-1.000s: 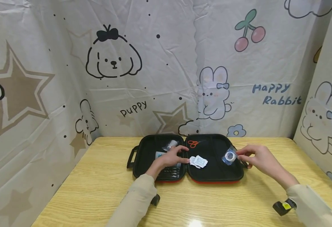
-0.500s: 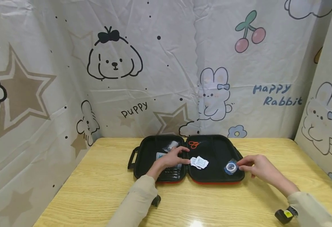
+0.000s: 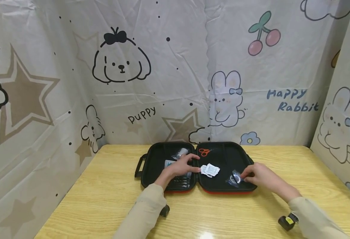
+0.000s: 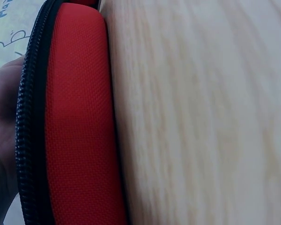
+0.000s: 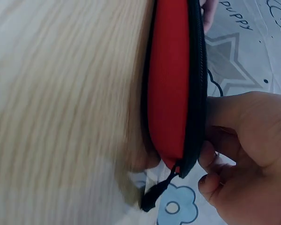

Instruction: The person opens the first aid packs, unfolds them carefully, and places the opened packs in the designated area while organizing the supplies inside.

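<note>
An open zip-up case point(image 3: 227, 187), red outside and black inside, lies flat on the table. My right hand point(image 3: 260, 176) pinches the edge of a clear plastic packet holding a white roll of tape point(image 3: 235, 178), low over the right half of the case. In the right wrist view the packet is hidden behind the red case wall point(image 5: 171, 79). My left hand point(image 3: 181, 166) reaches across the left half, fingers spread near the hinge and holding nothing. Its thumb tip comes right beside some small white paper packets point(image 3: 211, 170).
Orange-handled scissors point(image 3: 205, 152) lie at the back of the right half. A white wrapped roll point(image 3: 181, 152) and several slim dark items point(image 3: 181, 182) are in the left half. A carry handle point(image 3: 139, 166) sticks out left; a patterned cloth point(image 3: 175, 66) hangs behind the table.
My right hand has brought the packaged tape roll down and to the left, further inside the right half. The left hand has stayed in place.
</note>
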`<move>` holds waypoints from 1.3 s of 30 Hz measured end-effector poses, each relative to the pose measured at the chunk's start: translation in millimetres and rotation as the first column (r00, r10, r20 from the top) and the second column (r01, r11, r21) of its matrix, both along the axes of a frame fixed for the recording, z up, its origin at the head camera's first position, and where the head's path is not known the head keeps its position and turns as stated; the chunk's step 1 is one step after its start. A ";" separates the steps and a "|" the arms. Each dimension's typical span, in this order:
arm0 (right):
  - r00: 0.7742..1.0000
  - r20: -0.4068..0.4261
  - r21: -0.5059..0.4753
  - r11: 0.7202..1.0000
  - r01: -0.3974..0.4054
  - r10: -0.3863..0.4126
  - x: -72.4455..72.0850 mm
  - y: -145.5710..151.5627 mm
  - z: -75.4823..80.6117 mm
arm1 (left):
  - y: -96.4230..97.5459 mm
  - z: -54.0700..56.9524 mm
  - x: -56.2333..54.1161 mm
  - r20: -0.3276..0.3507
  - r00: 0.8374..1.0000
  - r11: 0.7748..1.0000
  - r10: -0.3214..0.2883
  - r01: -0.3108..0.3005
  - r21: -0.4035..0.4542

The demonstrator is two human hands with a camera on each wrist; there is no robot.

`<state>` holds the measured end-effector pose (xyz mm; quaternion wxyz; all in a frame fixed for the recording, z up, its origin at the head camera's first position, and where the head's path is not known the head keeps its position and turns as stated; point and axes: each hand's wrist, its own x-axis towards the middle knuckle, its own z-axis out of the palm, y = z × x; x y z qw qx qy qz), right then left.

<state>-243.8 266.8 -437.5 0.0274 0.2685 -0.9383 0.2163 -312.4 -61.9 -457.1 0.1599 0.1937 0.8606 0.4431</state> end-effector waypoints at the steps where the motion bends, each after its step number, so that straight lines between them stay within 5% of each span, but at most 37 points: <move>1: 1.000 -0.002 0.011 1.000 -0.011 0.011 -0.6 -2.7 -0.2 | 0.2 0.1 -0.3 0.002 1.000 1.000 -0.001 0.001 -0.001; 10: 0.997 0.053 -0.021 0.998 -0.062 0.063 -3.3 -22.5 -2.7 | 0.2 2.7 1.7 0.005 1.000 1.000 -0.001 0.001 -0.003; 15: 0.985 0.169 -0.120 0.993 -0.005 0.025 -1.4 -19.7 -2.7 | -0.7 1.9 1.4 -0.002 1.000 1.000 0.004 -0.004 -0.009; 24: 0.979 0.182 -0.117 0.986 0.117 -0.095 5.2 -24.2 6.2 | 1.6 1.6 0.7 -0.022 1.000 1.000 -0.009 0.009 0.009; 36: 0.909 0.416 -0.332 0.936 0.114 0.036 -2.2 -36.0 0.3 | 0.9 0.2 0.4 0.000 1.000 1.000 -0.013 0.013 0.018; 39: 0.915 0.401 -0.326 0.940 0.101 0.041 -4.0 -34.6 -0.3 | 0.6 -1.3 -0.7 -0.002 1.000 1.000 -0.010 0.011 0.017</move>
